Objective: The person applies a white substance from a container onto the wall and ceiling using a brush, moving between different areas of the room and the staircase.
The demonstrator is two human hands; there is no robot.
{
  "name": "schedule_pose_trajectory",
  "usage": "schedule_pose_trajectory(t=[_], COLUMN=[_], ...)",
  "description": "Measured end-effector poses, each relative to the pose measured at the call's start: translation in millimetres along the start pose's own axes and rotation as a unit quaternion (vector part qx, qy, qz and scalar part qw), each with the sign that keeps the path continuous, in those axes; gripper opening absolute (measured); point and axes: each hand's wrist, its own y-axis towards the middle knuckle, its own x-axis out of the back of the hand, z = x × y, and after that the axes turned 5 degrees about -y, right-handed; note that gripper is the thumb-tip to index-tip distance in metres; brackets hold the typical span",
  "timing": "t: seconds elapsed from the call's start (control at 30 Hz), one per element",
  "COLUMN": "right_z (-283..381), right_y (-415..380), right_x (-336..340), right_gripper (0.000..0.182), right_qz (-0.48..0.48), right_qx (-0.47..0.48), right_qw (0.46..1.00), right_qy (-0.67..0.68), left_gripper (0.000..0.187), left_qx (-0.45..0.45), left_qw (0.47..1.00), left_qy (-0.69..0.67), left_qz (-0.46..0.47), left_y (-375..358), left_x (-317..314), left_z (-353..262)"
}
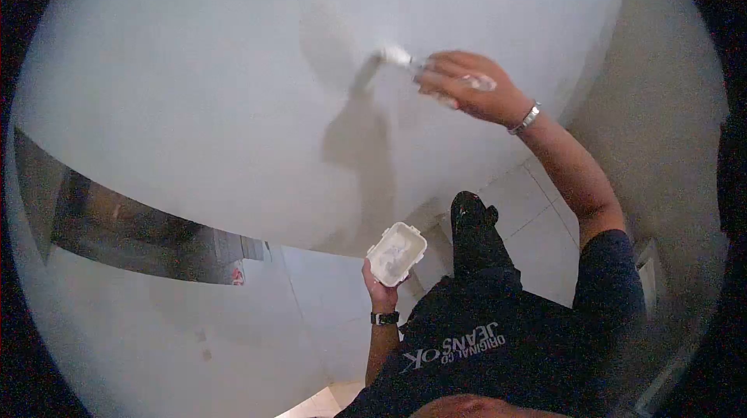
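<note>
My right hand is closed around the handle of a paintbrush, partly blurred by motion. The bristles carry white paint and are at the white wall; contact cannot be told for certain. White smears mark the back of this hand. Lower down, my left hand grips a small white plastic tub from beneath and the side. White paint lies inside the tub, whose open top faces me. The left fingers are mostly hidden behind it.
Shadows of the arm and brush fall on the wall. At the left, a dark gap below the wall's curved-looking edge shows things I cannot make out. Light floor tiles lie under my dark-clothed leg. Another wall stands at the right.
</note>
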Motion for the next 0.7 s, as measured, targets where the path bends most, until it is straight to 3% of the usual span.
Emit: schedule_pose_trajectory(t=[0.07, 0.17, 0.23, 0.27, 0.3, 0.33, 0.37, 0.43, 0.5, 0.6, 0.67, 0.7], right_z=[2.1, 4.7, 7.9, 19.6, 31.9, 42.7, 54.7, 66.1, 82.3, 95.0, 106.7, 106.3], right_y=[6.4, -23.8, -65.7, -79.6, -109.2, -138.0, -128.1, -153.7, -121.2, -111.6, -74.0, -71.1], right_x=[17.1, -16.3, -61.6, -80.3, -102.4, -124.8, -109.3, -130.1, -91.8, -85.1, -40.1, -43.2], right_gripper=[0.032, 0.027, 0.023, 0.023, 0.025, 0.028, 0.031, 0.023, 0.023, 0.024, 0.025, 0.025], right_qz=[-0.080, -0.073, 0.118, 0.297, 0.232, 0.162, 0.280, 0.157, 0.159, 0.192, 0.224, 0.223], right_qx=[-0.044, -0.069, -0.101, -0.238, -0.175, -0.115, -0.181, -0.143, -0.111, -0.062, 0.050, 0.055], right_qw=[0.995, 0.993, 0.988, 0.916, 0.952, 0.979, 0.937, 0.966, 0.950, 0.929, 0.900, 0.900], right_qy=[-0.030, -0.061, -0.001, 0.127, 0.096, 0.052, 0.106, 0.147, 0.244, 0.311, 0.370, 0.369], left_gripper=[0.056, 0.055, 0.057, 0.059, 0.056, 0.055, 0.053, 0.052, 0.052, 0.051, 0.050, 0.049], left_qx=[0.025, 0.022, 0.003, -0.004, 0.002, -0.001, -0.005, 0.013, -0.003, -0.004, -0.001, -0.046], left_qw=[1.000, 0.999, 1.000, 1.000, 0.996, 0.996, 0.997, 0.990, 0.997, 0.991, 0.988, 0.998], left_qy=[0.002, -0.011, -0.017, -0.016, -0.092, -0.079, -0.067, -0.138, -0.076, -0.116, -0.134, -0.042], left_qz=[0.011, 0.038, 0.017, -0.003, 0.017, 0.028, 0.038, 0.039, 0.026, 0.058, 0.073, 0.031], left_y=[3.7, 5.3, 3.6, 1.2, 2.8, 24.4, 46.2, 30.2, 2.7, 22.1, 23.0, 14.0], left_x=[2.8, 1.0, -2.4, -2.2, -6.5, 27.2, 60.9, 37.1, 3.1, 20.6, 12.9, -5.7], left_z=[-0.5, -1.1, -1.7, -0.2, -2.2, 16.2, 34.6, 21.5, -2.6, 10.4, 4.9, -6.3])
